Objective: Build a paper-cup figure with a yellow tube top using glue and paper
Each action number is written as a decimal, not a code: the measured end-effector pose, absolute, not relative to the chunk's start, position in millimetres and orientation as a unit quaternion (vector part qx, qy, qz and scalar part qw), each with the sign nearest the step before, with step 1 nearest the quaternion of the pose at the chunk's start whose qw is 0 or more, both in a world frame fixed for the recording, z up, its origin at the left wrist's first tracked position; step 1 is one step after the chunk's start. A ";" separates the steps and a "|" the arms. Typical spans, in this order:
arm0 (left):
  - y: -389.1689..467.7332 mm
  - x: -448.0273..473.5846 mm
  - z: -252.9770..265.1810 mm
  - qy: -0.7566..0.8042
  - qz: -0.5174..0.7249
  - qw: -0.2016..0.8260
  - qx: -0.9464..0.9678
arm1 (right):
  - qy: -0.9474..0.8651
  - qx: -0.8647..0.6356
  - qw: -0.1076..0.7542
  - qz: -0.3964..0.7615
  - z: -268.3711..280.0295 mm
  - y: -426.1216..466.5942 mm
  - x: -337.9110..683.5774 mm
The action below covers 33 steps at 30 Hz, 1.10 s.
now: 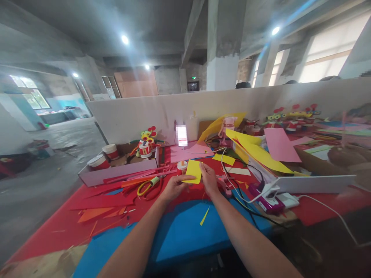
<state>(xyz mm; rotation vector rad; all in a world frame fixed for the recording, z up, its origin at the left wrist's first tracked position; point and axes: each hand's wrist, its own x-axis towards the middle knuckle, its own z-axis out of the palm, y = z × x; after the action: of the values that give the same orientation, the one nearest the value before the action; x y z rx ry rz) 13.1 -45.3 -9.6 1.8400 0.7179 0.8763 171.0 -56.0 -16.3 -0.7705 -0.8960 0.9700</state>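
Note:
A small yellow sheet of paper [193, 172] is held up over the table between my two hands. My left hand [176, 187] grips its lower left edge, fingers closed on it. At its right edge my right hand [208, 178] pinches the same sheet. Just behind the left side of the sheet stands a paper cup [182, 166], partly hidden. Scissors with yellow handles [146, 188] lie left of my left hand. A thin yellow paper scrap [204, 216] rests on the blue sheet [185, 224] below my hands.
At the left, a shallow box [116, 172] holds paper cups and a paper-cup figure [145, 148]. On the right are a purple power strip [266, 199] with cables and a white box [315, 183] with coloured paper. A white partition [139, 110] runs along the back.

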 end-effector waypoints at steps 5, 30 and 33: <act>-45.5 15.0 -7.7 0.270 0.346 0.499 0.747 | -0.425 -0.377 0.716 0.406 -15.3 -57.0 175.3; -51.7 9.1 3.8 0.207 0.343 0.461 0.792 | -0.601 -0.719 0.343 0.057 -17.1 -115.7 246.5; -50.8 2.1 13.0 0.219 0.420 0.423 0.772 | -0.596 -0.783 0.170 0.046 -16.7 -112.8 258.2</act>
<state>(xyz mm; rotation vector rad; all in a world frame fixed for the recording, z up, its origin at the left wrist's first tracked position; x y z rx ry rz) 2.1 -50.8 13.0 1.9318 0.5491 1.0516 258.2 -112.8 -16.7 -2.2258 -1.6945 0.1305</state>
